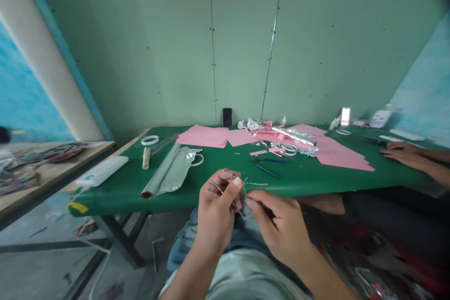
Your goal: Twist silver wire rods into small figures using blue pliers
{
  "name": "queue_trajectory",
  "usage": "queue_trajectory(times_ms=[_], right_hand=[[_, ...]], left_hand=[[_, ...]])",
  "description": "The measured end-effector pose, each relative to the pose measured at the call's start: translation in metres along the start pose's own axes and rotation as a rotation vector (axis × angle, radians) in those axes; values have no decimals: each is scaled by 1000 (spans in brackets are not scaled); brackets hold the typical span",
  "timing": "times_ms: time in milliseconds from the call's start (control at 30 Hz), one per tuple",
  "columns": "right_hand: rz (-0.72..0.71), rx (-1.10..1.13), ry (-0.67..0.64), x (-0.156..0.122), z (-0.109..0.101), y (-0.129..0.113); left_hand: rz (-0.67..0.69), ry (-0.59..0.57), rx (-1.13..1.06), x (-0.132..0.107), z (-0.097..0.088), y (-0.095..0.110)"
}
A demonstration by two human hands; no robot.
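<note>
My left hand (218, 201) is closed, pinching a figure of twisted foil-like wire (258, 183) whose thin silvery arms stick out between the fingers. My right hand (277, 220) pinches a thin strand of the same piece just right of and below the left fingertips. Both hands are held above my lap at the table's front edge. Beyond them on the green table (211, 183) lie a blue pen-like tool (267, 171) and blue-handled pliers or similar (274, 160).
A foil roll (161, 173) lies on the left, near a white tape ring (150, 140) and a white power strip-like box (101, 172). Pink paper sheets (202, 136) and crumpled foil (295, 136) spread along the back. A co-worker's hands (404, 152) rest at the right.
</note>
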State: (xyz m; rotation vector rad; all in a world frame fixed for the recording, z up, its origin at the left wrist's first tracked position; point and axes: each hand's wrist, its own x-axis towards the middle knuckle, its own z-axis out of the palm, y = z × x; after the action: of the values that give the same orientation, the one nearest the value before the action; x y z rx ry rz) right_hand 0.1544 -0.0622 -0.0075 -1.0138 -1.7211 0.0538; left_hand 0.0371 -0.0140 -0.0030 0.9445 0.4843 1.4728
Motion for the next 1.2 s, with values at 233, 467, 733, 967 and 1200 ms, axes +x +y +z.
queue_trajectory(times_ms=[233, 467, 733, 967, 1200], right_hand=[[-16, -62, 65, -10, -4, -8], [55, -89, 83, -11, -11, -4], [129, -110, -4, -14, -13, -6], [-14, -302, 246, -10, -11, 1], [-88, -303, 268, -13, 0, -2]], left_hand=[[183, -5, 186, -5, 5, -9], [-65, -136, 138, -2, 6, -3], [-40, -172, 197, -1, -3, 1], [83, -121, 344, 1, -7, -6], [137, -72, 303, -4, -10, -13]])
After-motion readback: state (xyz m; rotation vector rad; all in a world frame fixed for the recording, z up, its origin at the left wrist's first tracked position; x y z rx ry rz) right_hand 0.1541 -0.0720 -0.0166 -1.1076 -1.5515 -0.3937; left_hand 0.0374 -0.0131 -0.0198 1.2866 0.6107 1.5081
